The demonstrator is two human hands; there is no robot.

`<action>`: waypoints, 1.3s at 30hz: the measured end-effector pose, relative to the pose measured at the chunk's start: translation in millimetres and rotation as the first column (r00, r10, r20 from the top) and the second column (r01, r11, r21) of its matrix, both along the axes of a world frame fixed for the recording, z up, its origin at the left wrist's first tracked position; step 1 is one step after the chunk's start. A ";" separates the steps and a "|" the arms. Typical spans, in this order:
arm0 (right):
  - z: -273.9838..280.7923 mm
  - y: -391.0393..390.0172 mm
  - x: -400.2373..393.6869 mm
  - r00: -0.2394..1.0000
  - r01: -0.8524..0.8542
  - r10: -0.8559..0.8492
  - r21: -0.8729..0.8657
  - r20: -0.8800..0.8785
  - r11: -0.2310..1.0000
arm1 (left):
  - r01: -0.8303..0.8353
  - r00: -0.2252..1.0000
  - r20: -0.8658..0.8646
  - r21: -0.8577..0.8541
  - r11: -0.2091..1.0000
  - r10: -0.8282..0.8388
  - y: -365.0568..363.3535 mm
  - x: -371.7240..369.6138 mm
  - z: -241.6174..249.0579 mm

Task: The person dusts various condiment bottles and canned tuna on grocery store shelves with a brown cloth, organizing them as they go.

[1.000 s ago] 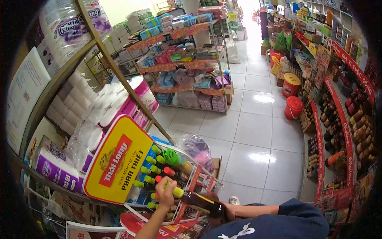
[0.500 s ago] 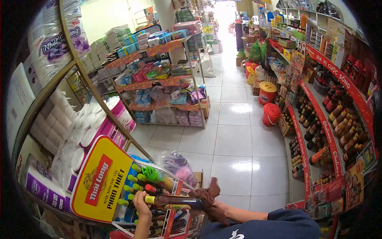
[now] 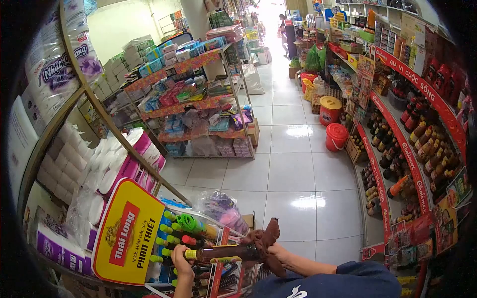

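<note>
A dark sauce bottle (image 3: 228, 254) with a yellow cap lies sideways across the front of my body. My left hand (image 3: 182, 262) is closed around its neck at the cap end. At the bottle's base, my right hand (image 3: 279, 254) grips a brown cloth (image 3: 268, 241) that is bunched against the glass; the fingers are partly covered by it. Right behind the bottle stands a display rack (image 3: 218, 278) holding several bottles with green caps (image 3: 166, 239) and one with a red cap (image 3: 189, 240). A yellow sign (image 3: 124, 233) is fixed at the rack's left.
Sauce bottles fill the curved shelves (image 3: 397, 149) on the right. Packs of tissue rolls (image 3: 119, 164) are stacked at left behind a metal frame. A goods shelf (image 3: 194, 104) stands beyond. Red buckets (image 3: 337, 137) sit along the tiled aisle (image 3: 288, 171). A person (image 3: 283, 35) is far back.
The view has shifted slightly. Both hands keep hold of the bottle and the cloth, and the cloth's folds sit a little differently. A person now shows at the far end of the aisle.
</note>
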State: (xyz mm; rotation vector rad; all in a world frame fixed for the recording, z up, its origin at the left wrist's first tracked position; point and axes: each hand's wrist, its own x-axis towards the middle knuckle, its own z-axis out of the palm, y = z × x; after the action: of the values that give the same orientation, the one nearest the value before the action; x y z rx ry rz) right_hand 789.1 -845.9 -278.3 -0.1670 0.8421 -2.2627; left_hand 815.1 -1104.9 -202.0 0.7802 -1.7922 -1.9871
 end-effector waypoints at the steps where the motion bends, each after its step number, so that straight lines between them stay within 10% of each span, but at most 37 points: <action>1: 0.6 0.7 2.5 1.000 0.005 -0.005 0.003 0.006 1.000 | 0.019 1.000 0.003 -0.013 1.000 -0.018 -3.4 4.1 -1.4; 11: 1.8 -2.8 -7.3 0.966 0.103 -0.084 0.067 -0.244 0.992 | 0.055 0.998 0.017 -0.022 0.998 -0.055 3.2 8.1 3.1; 17: 12.3 -0.4 3.1 0.995 0.063 -0.072 0.120 0.075 0.991 | 0.060 0.997 0.050 -0.037 0.997 -0.058 8.0 7.9 6.8; 21: 5.3 4.7 2.8 0.979 0.045 -0.014 -0.145 0.206 0.988 | 0.175 0.984 0.061 -0.118 0.977 -0.169 14.6 13.6 7.6; 26: -20.1 6.1 7.4 0.986 0.028 -0.013 -0.090 0.164 0.996 | 0.253 0.967 0.092 -0.268 0.930 -0.237 16.7 21.9 6.7; 39: -118.3 -42.4 26.1 0.955 -0.162 0.109 0.174 0.277 0.971 | 0.324 0.816 0.221 -0.940 0.108 -0.534 50.3 55.4 18.2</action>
State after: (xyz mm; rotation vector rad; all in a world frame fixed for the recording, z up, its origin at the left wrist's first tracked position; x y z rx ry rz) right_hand 815.2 -888.3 -396.6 0.1624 0.8719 -2.0039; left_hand 870.5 -1054.6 -183.8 -0.4232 -2.7466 -0.6125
